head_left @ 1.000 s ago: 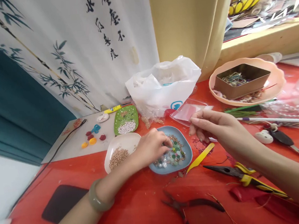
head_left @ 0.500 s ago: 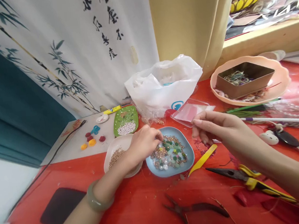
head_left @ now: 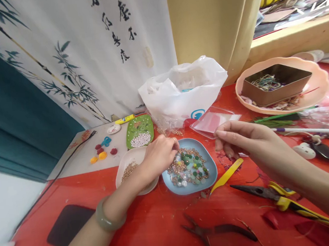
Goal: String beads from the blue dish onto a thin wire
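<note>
My left hand [head_left: 162, 154], with a jade-like bangle on its wrist, is closed with its fingertips bent down at the left edge of the blue dish [head_left: 213, 168]. Whatever its fingertips hold is hidden. In that dish lie green, white and gold beads [head_left: 191, 167]. Thumb and forefinger of my right hand [head_left: 239, 140] are pinched together to the right of the dish, above the yellow tweezers [head_left: 227, 176]; anything between them is too small to name. Partly under my left forearm stands a cream dish [head_left: 121, 170] of small gold beads [head_left: 129, 171].
A green tray [head_left: 149, 126] of pearly beads and a white plastic bag [head_left: 182, 97] stand behind. Needle-nose pliers [head_left: 255, 191] and dark-handled pliers [head_left: 205, 231] lie in front. A peach bowl [head_left: 320, 79] holds an open box [head_left: 270, 96] at right; a black pad [head_left: 68, 225] lies left.
The view has shifted slightly, so the dishes and tools sit a little farther right in the picture. Both hands keep nearly the same pose and place.
</note>
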{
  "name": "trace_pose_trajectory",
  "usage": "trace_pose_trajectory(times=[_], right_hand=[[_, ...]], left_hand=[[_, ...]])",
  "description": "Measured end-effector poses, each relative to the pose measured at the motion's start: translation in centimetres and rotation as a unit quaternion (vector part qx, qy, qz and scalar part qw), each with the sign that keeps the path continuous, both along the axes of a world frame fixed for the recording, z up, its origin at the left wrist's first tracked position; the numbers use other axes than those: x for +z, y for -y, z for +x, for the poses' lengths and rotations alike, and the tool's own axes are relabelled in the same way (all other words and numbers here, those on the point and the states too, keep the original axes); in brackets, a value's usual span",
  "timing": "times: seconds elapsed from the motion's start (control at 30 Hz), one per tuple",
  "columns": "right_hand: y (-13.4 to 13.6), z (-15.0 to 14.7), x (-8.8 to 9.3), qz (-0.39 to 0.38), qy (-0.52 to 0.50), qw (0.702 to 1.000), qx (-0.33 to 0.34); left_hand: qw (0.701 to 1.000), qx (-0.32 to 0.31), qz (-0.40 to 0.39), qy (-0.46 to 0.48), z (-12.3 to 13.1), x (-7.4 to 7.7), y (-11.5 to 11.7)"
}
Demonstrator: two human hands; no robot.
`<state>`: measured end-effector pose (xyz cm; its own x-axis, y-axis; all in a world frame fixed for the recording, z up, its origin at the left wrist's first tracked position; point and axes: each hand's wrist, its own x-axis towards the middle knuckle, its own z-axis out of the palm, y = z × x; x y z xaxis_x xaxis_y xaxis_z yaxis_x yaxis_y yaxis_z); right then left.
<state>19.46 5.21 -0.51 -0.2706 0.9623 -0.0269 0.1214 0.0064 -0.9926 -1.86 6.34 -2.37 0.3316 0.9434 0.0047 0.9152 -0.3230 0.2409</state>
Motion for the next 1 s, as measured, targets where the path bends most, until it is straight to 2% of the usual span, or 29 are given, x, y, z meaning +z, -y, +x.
trace_pose_trajectory(times=[0.1,0.27,0.5,0.6,0.7,0.8,0.9,1.0], right_hand=[[0.1,0.0,0.3,-0.001,-0.007,1.0,0.003],[0.2,0.0,0.4,0.005,0.005,1.0,0.003],[0.3,-0.2,0.3,-0.002,0.009,1.0,0.007],[0.3,-0.2,0.4,-0.002,0.012,1.0,0.008],[0.3,-0.1,0.4,-0.001,0.017,1.0,0.013],[0.4,-0.2,0.5,0.006,0.019,1.0,0.022],[0.7,-0.5,0.8,0.021,0.018,0.999,0.033],[1.0,-0.7,1.3,0.038,0.013,0.998,0.048]], left_hand=[[1.0,-0.017,0.023,0.004,0.1,0.1,0.1],[0.996,-0.071,-0.03,0.042,0.3,-0.3,0.3],[0.997,-0.061,-0.04,-0.005,0.6,-0.4,0.3],[0.997,-0.064,-0.036,0.007,0.5,-0.4,0.2],[0.996,-0.052,-0.037,0.054,0.1,-0.3,0.3],[0.991,0.0,-0.031,0.127,-0.1,0.1,0.6],[0.975,0.047,-0.032,0.214,0.0,0.6,1.1],[0.954,0.056,-0.062,0.289,0.2,1.0,1.5]])
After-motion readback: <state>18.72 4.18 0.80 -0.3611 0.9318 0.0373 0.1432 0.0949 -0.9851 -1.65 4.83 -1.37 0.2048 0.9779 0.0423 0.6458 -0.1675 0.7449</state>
